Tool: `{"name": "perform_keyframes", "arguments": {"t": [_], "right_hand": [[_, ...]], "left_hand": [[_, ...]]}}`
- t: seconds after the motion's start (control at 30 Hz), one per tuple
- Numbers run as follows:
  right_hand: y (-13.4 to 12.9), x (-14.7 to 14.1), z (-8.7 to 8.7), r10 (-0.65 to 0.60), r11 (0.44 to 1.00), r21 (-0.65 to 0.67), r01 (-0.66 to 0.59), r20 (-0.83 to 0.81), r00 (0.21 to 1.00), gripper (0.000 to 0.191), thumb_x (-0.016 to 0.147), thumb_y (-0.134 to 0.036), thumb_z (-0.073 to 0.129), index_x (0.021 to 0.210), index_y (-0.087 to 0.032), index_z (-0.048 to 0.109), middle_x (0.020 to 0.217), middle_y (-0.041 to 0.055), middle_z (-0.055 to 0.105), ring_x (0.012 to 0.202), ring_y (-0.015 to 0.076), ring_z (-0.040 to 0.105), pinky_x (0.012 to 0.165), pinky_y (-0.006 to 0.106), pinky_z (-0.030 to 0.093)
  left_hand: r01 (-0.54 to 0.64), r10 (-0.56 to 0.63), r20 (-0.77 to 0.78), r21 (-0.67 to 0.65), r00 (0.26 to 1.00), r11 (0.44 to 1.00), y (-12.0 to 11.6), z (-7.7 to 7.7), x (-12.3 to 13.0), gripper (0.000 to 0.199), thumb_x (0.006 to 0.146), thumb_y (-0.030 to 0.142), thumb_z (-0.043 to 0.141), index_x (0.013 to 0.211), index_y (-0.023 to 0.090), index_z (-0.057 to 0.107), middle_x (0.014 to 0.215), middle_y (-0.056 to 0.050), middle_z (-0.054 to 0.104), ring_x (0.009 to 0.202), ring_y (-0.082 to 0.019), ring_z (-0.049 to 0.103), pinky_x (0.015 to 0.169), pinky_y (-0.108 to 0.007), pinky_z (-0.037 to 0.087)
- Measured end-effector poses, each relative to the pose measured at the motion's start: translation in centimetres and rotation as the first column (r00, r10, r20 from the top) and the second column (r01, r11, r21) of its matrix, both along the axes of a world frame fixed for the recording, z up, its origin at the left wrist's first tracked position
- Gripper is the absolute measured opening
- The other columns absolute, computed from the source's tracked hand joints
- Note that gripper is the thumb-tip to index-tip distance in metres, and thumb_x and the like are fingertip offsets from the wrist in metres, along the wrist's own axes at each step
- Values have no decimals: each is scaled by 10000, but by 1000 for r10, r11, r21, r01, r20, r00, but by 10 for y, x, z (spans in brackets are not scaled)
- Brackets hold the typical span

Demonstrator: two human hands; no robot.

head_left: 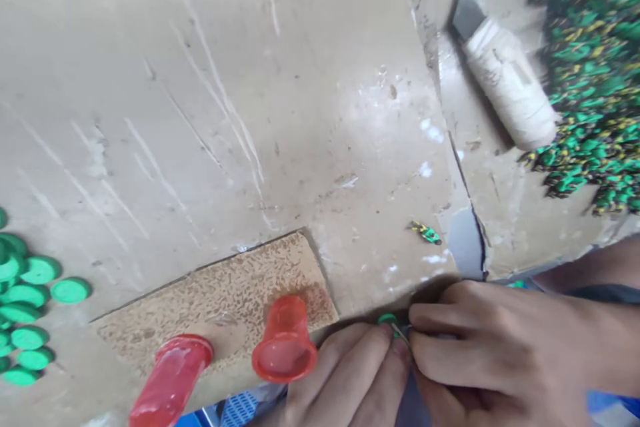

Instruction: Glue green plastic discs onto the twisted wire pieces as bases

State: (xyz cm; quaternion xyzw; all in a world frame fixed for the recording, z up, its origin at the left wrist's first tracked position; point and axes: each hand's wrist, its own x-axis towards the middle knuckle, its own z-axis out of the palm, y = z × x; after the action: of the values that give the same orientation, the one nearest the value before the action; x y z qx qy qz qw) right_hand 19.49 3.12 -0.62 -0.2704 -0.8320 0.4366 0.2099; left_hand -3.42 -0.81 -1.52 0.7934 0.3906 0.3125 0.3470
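Observation:
At the table's near edge, my left hand has its fingers closed around a small green piece, mostly covered by the fingertips. Close against it, my right hand is also closed, with curled fingers meeting the left fingertips. A thin pale sliver shows between the two hands; its kind cannot be made out. What the right fingers pinch is hidden. Just beyond the hands lies one small green, yellow and black figure.
Two red plastic cups are by a speckled brown board. Several green round caps lie at left. A cutter blade with a white wrapped handle rests beside a heap of green-yellow pieces. The tabletop has a crack.

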Motion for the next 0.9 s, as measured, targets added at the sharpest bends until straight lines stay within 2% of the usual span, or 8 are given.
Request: {"name": "perform_keyframes", "arguments": {"t": [0.07, 0.23, 0.37, 0.5, 0.57, 0.67, 0.8, 0.9], "right_hand": [[10, 0, 2, 70, 995, 70, -69, -11, 998, 228, 886, -116, 668, 719, -235, 568, 669, -38, 432, 544, 154, 316, 437, 348, 249], [18, -1, 2, 86, 979, 185, -80, -25, 996, 323, 980, -64, 567, 696, -217, 584, 663, -27, 428, 578, 160, 345, 498, 342, 245], [10, 3, -1, 52, 987, 157, -41, -66, 996, 385, 1137, -149, 388, 803, -213, 569, 710, -15, 541, 622, 152, 473, 581, 317, 383], [-10, 14, -3, -189, 980, 38, 193, -105, 976, 249, 1155, -206, 386, 1014, -204, 592, 755, -13, 603, 661, 137, 588, 617, 262, 496], [-24, 17, -5, -379, 925, -48, 376, -178, 908, 206, 1149, -241, 428, 1068, -215, 615, 754, -12, 626, 660, 138, 637, 608, 258, 531], [-46, 18, -10, -604, 795, -133, 592, -265, 751, 238, 1142, -257, 452, 1017, -232, 653, 717, -10, 649, 579, 131, 643, 529, 258, 526], [-66, 13, -20, -706, 701, -181, 689, -315, 635, 193, 1122, -237, 502, 1027, -230, 670, 731, -11, 678, 559, 131, 646, 504, 262, 534], [-71, 11, -23, -707, 694, -200, 692, -366, 604, 168, 1107, -210, 518, 1052, -225, 676, 754, -2, 692, 586, 139, 664, 535, 272, 554]], "left_hand": [[-94, 94, 13, 18, 996, 995, 4, 0, 3, 160, 1003, 65, 653, 1068, 78, 798, 1052, -82, 852, 926, -219, 842, 884, -281, 730], [-106, 112, 97, -67, 989, 992, 1, 0, 11, 208, 993, 8, 626, 1136, 62, 768, 1080, -126, 835, 992, -224, 827, 903, -295, 719], [-192, 197, 126, -45, 972, 980, -4, -6, 16, 246, 985, -29, 625, 1105, 127, 773, 1077, -82, 830, 981, -184, 819, 906, -266, 700], [-251, 246, 132, 30, 960, 967, -6, -11, 20, 240, 957, -34, 701, 1098, 145, 777, 1046, -48, 823, 940, -157, 808, 877, -242, 687], [-261, 249, 138, 76, 959, 962, -5, -13, 22, 232, 941, -8, 759, 1106, 154, 778, 1029, -44, 821, 911, -161, 805, 846, -249, 689], [-268, 249, 142, 133, 958, 954, -4, -12, 22, 224, 922, 26, 811, 1108, 147, 775, 1001, -50, 821, 885, -166, 804, 829, -254, 688], [-283, 269, 115, 124, 956, 951, -3, -9, 24, 274, 897, 76, 862, 1138, 152, 754, 971, -52, 823, 830, -176, 802, 779, -266, 690], [-291, 282, 86, 117, 956, 950, -3, -7, 28, 301, 894, 94, 873, 1160, 161, 749, 992, -65, 815, 827, -177, 788, 757, -275, 685]]}}
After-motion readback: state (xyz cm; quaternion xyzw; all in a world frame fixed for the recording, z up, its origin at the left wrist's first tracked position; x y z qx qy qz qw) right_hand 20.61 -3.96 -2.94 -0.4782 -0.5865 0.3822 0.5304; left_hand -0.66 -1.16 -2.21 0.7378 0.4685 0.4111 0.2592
